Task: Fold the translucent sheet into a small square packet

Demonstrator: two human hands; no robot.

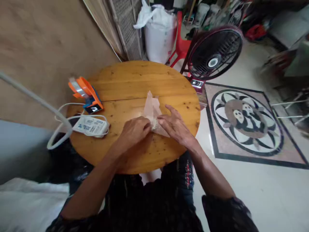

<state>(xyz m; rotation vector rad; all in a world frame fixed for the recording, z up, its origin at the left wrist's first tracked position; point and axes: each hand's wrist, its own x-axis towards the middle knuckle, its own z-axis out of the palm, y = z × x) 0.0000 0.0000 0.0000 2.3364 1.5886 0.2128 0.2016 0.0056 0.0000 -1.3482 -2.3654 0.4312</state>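
Now both hands fold a thin paper wrapper (152, 111) on the bench (135, 83): left hand (134, 130) pinching it, right hand (176, 126) pressing flat beside; creasing seems next.

Bare forearms, dark patterned garment (183, 174) with short loose sleeves (229, 209).

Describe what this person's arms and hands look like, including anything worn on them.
Both forearms are bare, and the left hand and right hand wear no gloves; no rings, watch or bracelets are visible. Dark, loose sleeves end near the elbows, part of a dark garment with a small red and light pattern at the front. No cables or markings show on either arm.
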